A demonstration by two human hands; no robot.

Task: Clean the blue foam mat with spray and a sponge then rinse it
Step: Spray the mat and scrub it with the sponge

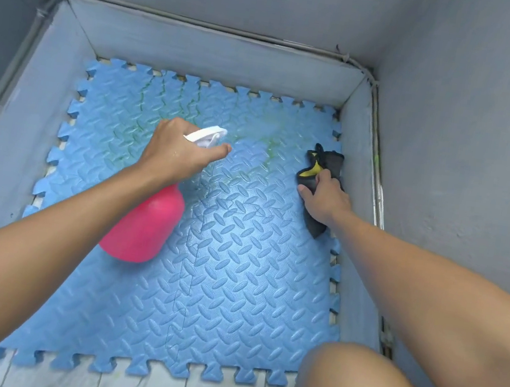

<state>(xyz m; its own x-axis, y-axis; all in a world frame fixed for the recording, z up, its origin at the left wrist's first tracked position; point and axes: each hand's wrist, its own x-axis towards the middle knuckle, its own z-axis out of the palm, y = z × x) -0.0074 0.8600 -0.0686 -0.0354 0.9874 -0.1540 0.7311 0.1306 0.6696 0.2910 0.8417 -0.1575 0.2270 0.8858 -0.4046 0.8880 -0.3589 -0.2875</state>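
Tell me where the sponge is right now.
Head view: the sponge lies at the right edge of the blue foam mat, by the grey wall, gripped by the right hand.

Soft, cool, even light is filling the scene, and a pale sheen is glaring off the middle of the blue foam mat [236, 272], washing out its pattern there, while only faint shadows are falling beside the pink spray bottle [144, 227]. The dark sponge [326, 167] near the mat's right edge is showing little detail. The wide lens is bowing the grey walls [201, 51] and swelling the forearms [43, 245] toward the lower corners, and everything is looking slightly soft.
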